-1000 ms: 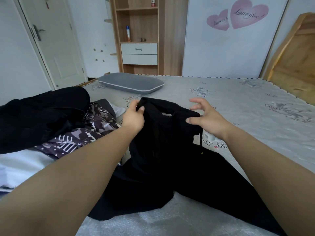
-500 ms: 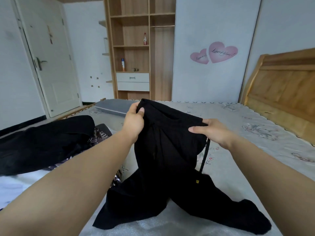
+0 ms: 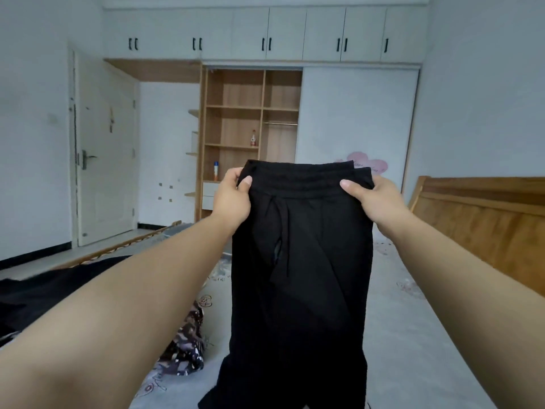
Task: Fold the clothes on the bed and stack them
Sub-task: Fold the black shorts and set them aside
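A pair of black trousers [image 3: 300, 261] hangs in the air in front of me, waistband up and stretched flat, legs dropping past the frame's lower edge. My left hand [image 3: 231, 196] pinches the waistband's left end, thumb in front. At the right end my right hand [image 3: 373, 199] grips the band the same way. A drawstring dangles down the trousers' front.
The grey patterned bed [image 3: 413, 335] lies below. On its left lie a dark patterned garment [image 3: 185, 346] and a black garment [image 3: 44, 290]. A wooden headboard [image 3: 486, 225] stands on the right. Behind are an open wardrobe [image 3: 250, 128] and a white door [image 3: 103, 149].
Both hands have lifted the trousers off the bed and spread the waistband wide. My right hand closed on the band after reaching for it. The view tilted upward.
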